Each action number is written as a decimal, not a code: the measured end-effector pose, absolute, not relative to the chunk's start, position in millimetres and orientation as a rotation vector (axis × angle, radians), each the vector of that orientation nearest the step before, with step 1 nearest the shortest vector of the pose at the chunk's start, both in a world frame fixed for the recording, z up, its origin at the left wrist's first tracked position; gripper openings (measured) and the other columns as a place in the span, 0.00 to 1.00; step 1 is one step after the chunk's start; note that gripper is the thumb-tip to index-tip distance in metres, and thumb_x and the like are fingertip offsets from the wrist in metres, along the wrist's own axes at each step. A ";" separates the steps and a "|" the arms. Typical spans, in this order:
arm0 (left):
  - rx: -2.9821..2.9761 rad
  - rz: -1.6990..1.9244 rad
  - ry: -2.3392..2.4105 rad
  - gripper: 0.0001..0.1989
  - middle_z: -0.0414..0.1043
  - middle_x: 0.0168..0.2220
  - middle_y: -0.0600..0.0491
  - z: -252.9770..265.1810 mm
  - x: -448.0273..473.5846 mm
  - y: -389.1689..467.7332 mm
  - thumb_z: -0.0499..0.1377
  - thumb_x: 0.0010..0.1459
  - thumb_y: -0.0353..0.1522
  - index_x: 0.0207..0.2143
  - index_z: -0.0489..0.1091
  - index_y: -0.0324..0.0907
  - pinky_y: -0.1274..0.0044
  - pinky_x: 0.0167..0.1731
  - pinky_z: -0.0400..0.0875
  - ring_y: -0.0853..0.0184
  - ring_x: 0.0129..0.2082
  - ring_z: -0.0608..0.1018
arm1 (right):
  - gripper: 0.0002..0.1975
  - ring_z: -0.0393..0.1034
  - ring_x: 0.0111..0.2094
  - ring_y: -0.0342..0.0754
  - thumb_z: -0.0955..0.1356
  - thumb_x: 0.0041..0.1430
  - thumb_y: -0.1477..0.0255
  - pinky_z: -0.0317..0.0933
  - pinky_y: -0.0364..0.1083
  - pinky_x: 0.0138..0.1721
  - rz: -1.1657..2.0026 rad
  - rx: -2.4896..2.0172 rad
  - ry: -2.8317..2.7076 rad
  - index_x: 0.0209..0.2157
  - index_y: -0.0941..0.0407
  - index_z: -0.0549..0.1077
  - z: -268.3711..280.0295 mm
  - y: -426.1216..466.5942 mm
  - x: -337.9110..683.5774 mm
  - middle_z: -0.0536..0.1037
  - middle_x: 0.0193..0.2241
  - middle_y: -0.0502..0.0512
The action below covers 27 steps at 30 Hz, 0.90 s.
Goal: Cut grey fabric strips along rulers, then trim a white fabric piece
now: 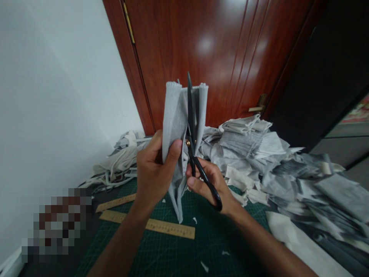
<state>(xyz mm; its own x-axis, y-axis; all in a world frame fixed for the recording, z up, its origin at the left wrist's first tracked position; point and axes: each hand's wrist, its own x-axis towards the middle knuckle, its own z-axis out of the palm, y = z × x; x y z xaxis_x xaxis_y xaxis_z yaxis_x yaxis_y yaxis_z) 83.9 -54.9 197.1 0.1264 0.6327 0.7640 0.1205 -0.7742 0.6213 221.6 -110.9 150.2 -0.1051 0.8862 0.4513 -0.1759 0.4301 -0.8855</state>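
In the middle of the head view, my left hand (157,167) grips a folded piece of light grey fabric (174,115), thumb in front and fingers behind. The fabric stands upright, its two sides parted and its lower end narrowing to a point. My right hand (211,182) is closed on black-handled scissors (191,111). Their blades point up between the two sides of the fabric, and the tip rises above its stitched top edge. The blades look nearly together. Part of my right fingers is hidden behind the handles.
Below lies a green cutting mat (173,254) with small white scraps. Two wooden rulers, the nearer ruler (173,227) and the farther ruler (115,202), rest on its left. Grey fabric piles (245,148) spread along the back and right. A reddish-brown door (184,38) stands behind.
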 end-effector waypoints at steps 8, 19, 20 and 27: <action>1.991 1.724 0.750 0.10 0.67 0.22 0.59 197.6 82.9 -51.5 0.61 0.63 0.37 0.28 0.71 0.43 0.81 0.20 0.65 0.72 0.23 0.71 | 0.16 0.57 0.22 0.37 0.74 0.55 0.61 0.53 0.39 0.24 0.925 -0.715 -1.398 0.30 0.56 0.67 152.9 -110.6 221.1 0.66 0.22 0.43; 1.954 1.650 0.731 0.11 0.66 0.18 0.59 198.4 82.1 -51.9 0.60 0.64 0.37 0.29 0.71 0.43 0.81 0.16 0.63 0.72 0.19 0.70 | 0.18 0.57 0.22 0.37 0.77 0.50 0.62 0.54 0.39 0.24 0.930 -0.729 -1.363 0.29 0.56 0.67 150.2 -107.7 220.0 0.64 0.22 0.43; 1.960 1.648 0.727 0.11 0.66 0.19 0.59 198.4 81.8 -51.4 0.60 0.64 0.37 0.29 0.71 0.43 0.81 0.16 0.63 0.72 0.19 0.70 | 0.18 0.57 0.22 0.37 0.77 0.50 0.62 0.54 0.39 0.24 0.930 -0.733 -1.364 0.28 0.56 0.67 150.0 -107.8 220.1 0.64 0.22 0.43; 1.981 1.647 0.731 0.10 0.69 0.22 0.57 198.0 80.4 -50.5 0.59 0.65 0.38 0.32 0.73 0.43 0.81 0.16 0.63 0.72 0.21 0.72 | 0.19 0.56 0.20 0.37 0.78 0.49 0.61 0.53 0.38 0.22 0.951 -0.740 -1.347 0.29 0.56 0.68 149.2 -108.0 219.4 0.65 0.20 0.42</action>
